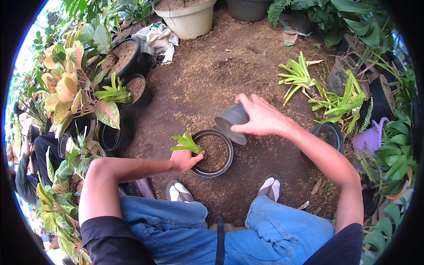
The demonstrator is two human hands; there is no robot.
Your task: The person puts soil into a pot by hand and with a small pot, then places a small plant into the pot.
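Note:
My left hand [186, 159] holds a small green plant cutting [187, 143] by its base, at the left rim of a round black plastic pot [231, 155]. Brown, crumbly potting material [214, 153] lies inside that pot, which stands on the soil in front of my feet. Just beyond its upper right rim, my right hand [256, 116] grips a smaller grey plastic pot [233, 121], tilted on its side with its mouth towards the lower left. Whether anything is left in the grey pot cannot be told.
Leafy green plants [298, 76] lie uprooted on the ground at the right, near a black pot [329, 134] and a purple pot [369, 139]. At the left are filled black pots [135, 87] and a pink-green foliage plant [68, 89]. A large cream pot [188, 20] stands ahead. Someone in dark clothes [28, 179] is far left.

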